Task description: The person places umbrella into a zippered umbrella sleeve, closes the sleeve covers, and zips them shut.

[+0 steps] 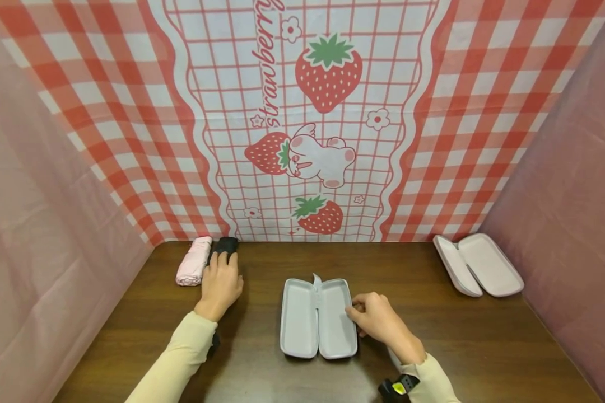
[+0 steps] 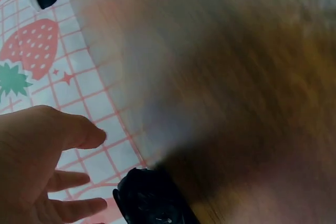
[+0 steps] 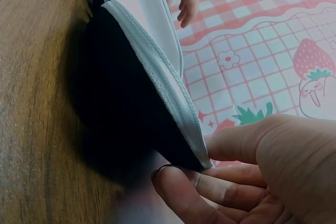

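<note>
A zippered hard case (image 1: 299,319) lies spread open in the middle of the table, its two grey-lined halves facing up. My right hand (image 1: 378,318) is at its right rim, thumb and fingers pinching the edge; in the right wrist view the zip tape (image 3: 157,72) runs down to those fingertips, above a black outer shell (image 3: 121,77). At the back left, my left hand (image 1: 220,285) reaches over a black rolled bundle (image 1: 225,245). In the left wrist view its fingers are spread, with a gap to the bundle (image 2: 152,198). A pink rolled bundle (image 1: 194,262) lies left of the black one.
Another open case (image 1: 491,266), pale inside, lies at the back right of the wooden table (image 1: 252,369). A strawberry-print cloth (image 1: 302,168) hangs right behind the table's far edge, and pink curtains (image 1: 569,184) flank both sides.
</note>
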The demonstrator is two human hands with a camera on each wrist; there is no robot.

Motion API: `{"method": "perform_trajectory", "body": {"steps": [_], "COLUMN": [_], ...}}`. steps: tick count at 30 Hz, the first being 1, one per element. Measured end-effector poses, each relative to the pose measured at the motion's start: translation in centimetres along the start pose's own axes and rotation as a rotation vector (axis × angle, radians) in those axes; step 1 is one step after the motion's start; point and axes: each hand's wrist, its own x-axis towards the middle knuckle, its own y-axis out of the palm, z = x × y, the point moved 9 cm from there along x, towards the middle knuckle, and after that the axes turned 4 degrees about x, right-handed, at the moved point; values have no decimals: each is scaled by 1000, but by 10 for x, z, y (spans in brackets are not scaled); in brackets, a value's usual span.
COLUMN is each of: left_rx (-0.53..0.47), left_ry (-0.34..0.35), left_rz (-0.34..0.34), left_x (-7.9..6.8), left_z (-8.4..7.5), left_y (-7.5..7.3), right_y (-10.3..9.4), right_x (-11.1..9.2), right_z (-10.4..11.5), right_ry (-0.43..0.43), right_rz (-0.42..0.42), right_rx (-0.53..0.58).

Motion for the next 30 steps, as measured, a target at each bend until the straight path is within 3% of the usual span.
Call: {"method": "perform_trajectory", "body": {"steps": [16, 23, 25, 30], "left_rx": [47, 40, 45, 53], "left_ry": [-78, -147, -147, -118], "left_rz": [214, 326, 317, 220], "left_x": [11, 18, 19, 21], "left_z": [8, 15, 17, 17], "left_y": [27, 34, 34, 27], "right_y": [-1, -1, -1, -2], "right_x": [-1, -1, -1, -2], "right_z": [4, 5, 6, 7], "right_ry": [-18, -23, -26, -21], "right_rz": [4, -2, -2, -6], "right_rx": [-33, -58, -64, -67]}}
